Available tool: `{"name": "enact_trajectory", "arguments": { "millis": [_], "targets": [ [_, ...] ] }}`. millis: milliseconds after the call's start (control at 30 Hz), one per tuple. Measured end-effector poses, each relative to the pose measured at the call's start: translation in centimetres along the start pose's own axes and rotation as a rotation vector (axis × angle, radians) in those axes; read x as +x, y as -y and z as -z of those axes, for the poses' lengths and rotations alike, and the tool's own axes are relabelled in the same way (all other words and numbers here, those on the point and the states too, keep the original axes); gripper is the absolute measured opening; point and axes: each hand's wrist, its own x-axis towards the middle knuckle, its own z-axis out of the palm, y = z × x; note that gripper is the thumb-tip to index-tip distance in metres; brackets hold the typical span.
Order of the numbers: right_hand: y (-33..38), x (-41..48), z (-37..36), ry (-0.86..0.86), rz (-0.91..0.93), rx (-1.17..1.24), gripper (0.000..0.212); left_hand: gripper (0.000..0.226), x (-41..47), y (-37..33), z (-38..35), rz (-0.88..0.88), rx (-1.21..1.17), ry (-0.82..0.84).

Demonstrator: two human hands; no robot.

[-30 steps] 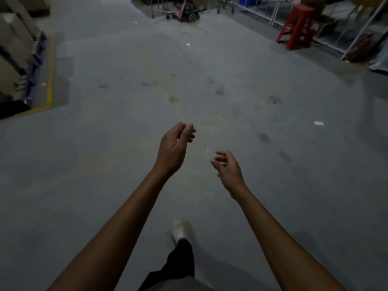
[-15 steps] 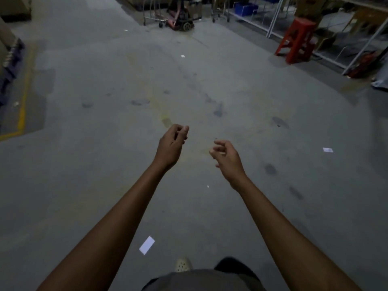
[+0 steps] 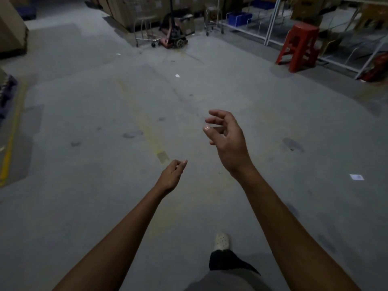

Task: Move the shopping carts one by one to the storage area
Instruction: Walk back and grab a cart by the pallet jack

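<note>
A metal shopping cart (image 3: pixel 144 31) stands far ahead at the back of the concrete floor, beside stacked cardboard boxes. A second metal cart (image 3: pixel 214 19) stands further right by the shelving. My left hand (image 3: pixel 171 177) hangs low in front of me, fingers loosely curled, holding nothing. My right hand (image 3: pixel 227 141) is raised higher, fingers spread and relaxed, also empty. Both hands are several metres short of the carts. My right foot in a white shoe (image 3: pixel 221 241) steps forward below.
A pallet jack (image 3: pixel 175 38) is parked next to the nearer cart. A red plastic stool (image 3: pixel 299 47) stands at right before metal shelving (image 3: pixel 270 28). Cardboard stacks (image 3: pixel 10 28) and a yellow floor line (image 3: pixel 9 148) border the left. Paper scraps (image 3: pixel 356 177) lie on the floor.
I have walked forward, so the carts, pallet jack and stool are nearer. My right hand has risen and opened wider; my left hand has dropped lower.
</note>
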Motion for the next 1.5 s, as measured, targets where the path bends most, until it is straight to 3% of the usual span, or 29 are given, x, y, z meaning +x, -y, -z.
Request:
{"name": "enact_trajectory", "arguments": {
  "millis": [133,400,733,967,1100,1200,1500],
  "targets": [
    [-3.4,11.3,1.0,0.001,-0.052,-0.015,0.04,0.049,10.5,-6.3,1.5,-0.042,-0.009,-0.042],
    [-14.2,29.5,-0.1,0.049,-0.271,-0.095,0.031,0.055,24.7,-19.0,7.8,-0.395,-0.225,-0.287],
    [-26.6,53.0,-7.1,0.089,-0.374,-0.161,0.029,0.047,47.4,-22.0,18.1,-0.657,-0.289,-0.508],
    [-25.7,72.2,-15.1,0.107,-0.297,-0.091,0.028,0.051,67.6,-20.9,26.1,-0.469,-0.212,-0.478],
    [-21.7,81.6,-18.6,0.144,-0.153,0.036,0.029,0.052,77.9,-18.1,28.5,-0.208,-0.141,-0.302],
    [-19.2,88.9,-20.7,0.194,-0.034,0.089,0.042,0.052,85.5,-16.1,30.1,-0.068,-0.089,-0.187],
    [-18.7,115.2,-25.0,0.228,0.238,0.146,0.051,0.05,111.5,-17.5,36.3,-0.008,-0.052,-0.229]
  ]
}}
